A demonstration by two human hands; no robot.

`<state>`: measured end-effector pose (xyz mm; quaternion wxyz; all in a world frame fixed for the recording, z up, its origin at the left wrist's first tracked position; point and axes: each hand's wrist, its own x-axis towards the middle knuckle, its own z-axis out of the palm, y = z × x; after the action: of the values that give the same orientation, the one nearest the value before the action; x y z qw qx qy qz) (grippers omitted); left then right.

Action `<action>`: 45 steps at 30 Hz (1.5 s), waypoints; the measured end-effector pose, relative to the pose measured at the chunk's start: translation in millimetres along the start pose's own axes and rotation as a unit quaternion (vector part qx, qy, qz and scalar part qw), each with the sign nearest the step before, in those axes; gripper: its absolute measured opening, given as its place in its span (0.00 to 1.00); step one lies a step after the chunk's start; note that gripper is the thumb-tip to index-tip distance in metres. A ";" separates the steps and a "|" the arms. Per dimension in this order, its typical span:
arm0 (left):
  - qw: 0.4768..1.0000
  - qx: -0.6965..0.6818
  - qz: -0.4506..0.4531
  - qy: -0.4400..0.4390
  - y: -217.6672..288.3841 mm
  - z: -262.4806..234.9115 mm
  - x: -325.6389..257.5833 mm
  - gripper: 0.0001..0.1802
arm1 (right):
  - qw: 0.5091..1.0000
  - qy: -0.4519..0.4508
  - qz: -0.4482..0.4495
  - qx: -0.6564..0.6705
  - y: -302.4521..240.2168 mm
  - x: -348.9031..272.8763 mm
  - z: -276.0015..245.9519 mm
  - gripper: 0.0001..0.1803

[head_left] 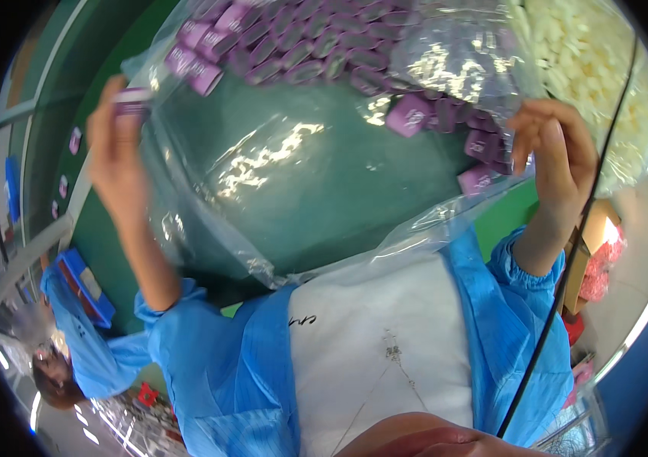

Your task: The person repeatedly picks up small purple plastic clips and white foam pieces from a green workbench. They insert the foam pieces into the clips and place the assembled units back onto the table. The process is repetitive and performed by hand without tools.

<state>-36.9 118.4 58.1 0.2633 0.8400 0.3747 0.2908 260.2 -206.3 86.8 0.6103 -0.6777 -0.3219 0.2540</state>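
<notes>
My left hand point(116, 156), slightly blurred, is raised at the left edge of a clear plastic bag point(209, 221). Its fingers are closed around a small purple plastic cap point(132, 107) with a pale rim. Over the right side of the bag, my right hand point(560, 148) is bent with its fingers apart, and nothing shows between them. Beside those fingers lie several loose purple caps point(484, 145). Many more caps point(293, 46) stand packed in rows at the far side of the bag, oval hollow ends showing; a few at far left show printed sides.
A clear bag of cream-coloured pieces point(590, 68) is at the far right. A thin black cable point(568, 259) crosses the right side. Below that bag are a cardboard box point(579, 266) and red packets point(604, 266). A co-worker in blue point(103, 350) is at left, near a blue tray point(84, 286).
</notes>
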 end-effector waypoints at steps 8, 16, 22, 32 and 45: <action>0.981 0.164 -0.013 -0.107 -281.3 -75.1 120.8 0.22 | 0.921 0.158 0.024 -0.355 39.6 71.4 -111.0 0.12; 0.985 0.062 0.108 0.120 -9.0 39.9 46.0 0.08 | 0.754 -0.041 -0.130 -0.642 81.7 92.4 -112.6 0.07; 0.959 0.073 0.203 -0.186 129.6 124.6 -47.0 0.22 | 0.688 -0.084 -0.092 -0.715 75.4 97.9 -104.3 0.05; 0.961 -0.100 0.106 -0.235 107.9 118.1 -68.0 0.20 | 0.834 0.051 -0.130 -0.533 66.3 90.6 -99.8 0.14; 0.960 -0.205 0.129 -0.145 73.9 125.4 -80.4 0.20 | 0.988 -0.120 -0.078 -0.059 27.0 -7.8 94.3 0.09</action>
<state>40.1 -15.5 -3.3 0.4413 0.8424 0.1539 0.2681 189.0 -150.8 47.9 0.5443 -0.6501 -0.4592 0.2651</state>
